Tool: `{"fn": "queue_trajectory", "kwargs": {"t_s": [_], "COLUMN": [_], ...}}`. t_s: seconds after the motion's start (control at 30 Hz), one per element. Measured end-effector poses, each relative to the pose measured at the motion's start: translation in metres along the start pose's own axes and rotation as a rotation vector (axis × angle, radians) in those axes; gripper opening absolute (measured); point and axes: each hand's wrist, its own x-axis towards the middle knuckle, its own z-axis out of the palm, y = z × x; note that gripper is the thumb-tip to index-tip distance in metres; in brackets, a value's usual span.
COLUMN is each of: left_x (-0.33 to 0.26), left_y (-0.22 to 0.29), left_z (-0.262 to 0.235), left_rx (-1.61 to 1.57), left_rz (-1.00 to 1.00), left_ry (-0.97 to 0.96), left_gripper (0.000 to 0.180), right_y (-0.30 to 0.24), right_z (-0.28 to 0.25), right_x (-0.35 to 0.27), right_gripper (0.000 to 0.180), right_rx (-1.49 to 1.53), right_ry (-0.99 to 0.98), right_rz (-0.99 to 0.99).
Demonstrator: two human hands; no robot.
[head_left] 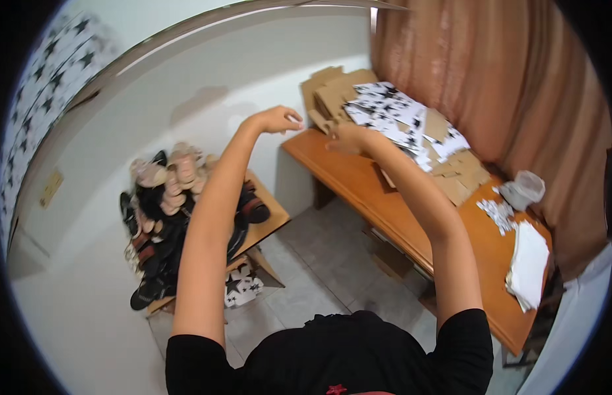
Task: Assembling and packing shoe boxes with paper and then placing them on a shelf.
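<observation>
Both my arms stretch forward, hands raised near the wall. My left hand is in the air left of the desk's far end, its fingers loosely bent and apart, with nothing seen in it. Slightly blurred, my right hand is over the far end of the brown wooden desk, beside folded cardboard boxes. Its fingers look spread, and no held thing shows. Sheets with black stars on white and flat cardboard pieces lie just right of it.
Shoes and sandals crowd a small wooden table at left, with star-patterned pieces beneath. Along the desk's right are a clear plastic bag, white scraps and a white paper stack. A brown curtain hangs behind.
</observation>
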Motion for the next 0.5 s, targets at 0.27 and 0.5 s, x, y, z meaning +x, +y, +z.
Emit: {"fn": "queue_trajectory", "kwargs": {"t_s": [0.27,0.5], "left_x": [0.184,0.266], "left_y": [0.097,0.173], "left_z": [0.196,0.337], "left_rx": [-0.241,-0.509], "left_rz": [0.120,0.063], "left_ry": [-0.372,-0.439], "left_gripper": [0.059,0.053], "right_y": [0.209,0.302], "right_z": [0.094,0.133], "right_x": [-0.174,-0.262], "right_gripper": [0.043,0.039], "right_rx": [0.178,0.814], "right_ry": [-0.412,0.115], "right_rz": [0.400,0.729]}}
